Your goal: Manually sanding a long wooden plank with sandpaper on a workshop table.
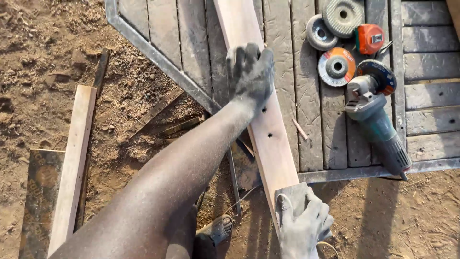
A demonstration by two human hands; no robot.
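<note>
A long pale plank [268, 124] is pressed flat under the left hand [249, 72] near its middle, while its near end is gripped by the right hand [303, 221], fingers curled over a grey pad [291, 194]. The plank is laid across a slatted wooden platform [191, 38] on sandy ground [43, 43]. A grinder [378, 124], discs [337, 66] and a tape measure [369, 38] are set well to its right.

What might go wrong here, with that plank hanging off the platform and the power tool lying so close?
The plank overhangs the wooden platform, held only by the left hand pressing down and the right hand at its near end; it may tip or slide. The angle grinder and loose discs lie close by and might get knocked. A sandalled foot sits near scraps on the dirt.
</note>
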